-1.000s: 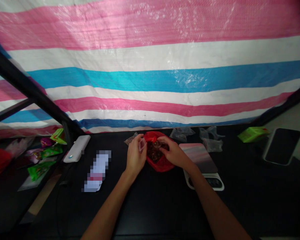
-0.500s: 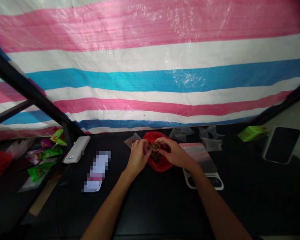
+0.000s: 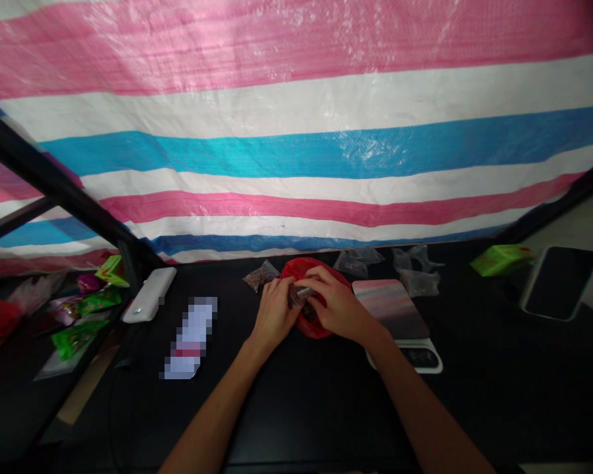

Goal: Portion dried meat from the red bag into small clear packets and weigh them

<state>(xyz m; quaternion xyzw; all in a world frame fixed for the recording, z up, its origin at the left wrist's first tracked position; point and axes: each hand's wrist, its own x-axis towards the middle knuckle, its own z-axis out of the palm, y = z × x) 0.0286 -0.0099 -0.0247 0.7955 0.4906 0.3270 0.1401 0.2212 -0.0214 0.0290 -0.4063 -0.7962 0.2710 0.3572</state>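
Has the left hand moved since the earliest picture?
Yes: the left hand has shifted slightly right and toward the wearer, judged against the small filled bag beside it, which now shows more fully.

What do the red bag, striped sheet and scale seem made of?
Red bag: probably thin, glossy plastic, given its crinkled edge. Striped sheet: likely shiny woven plastic, with fine texture and glare. Scale: smooth white base, likely plastic; its reflective top could be metal or glass.
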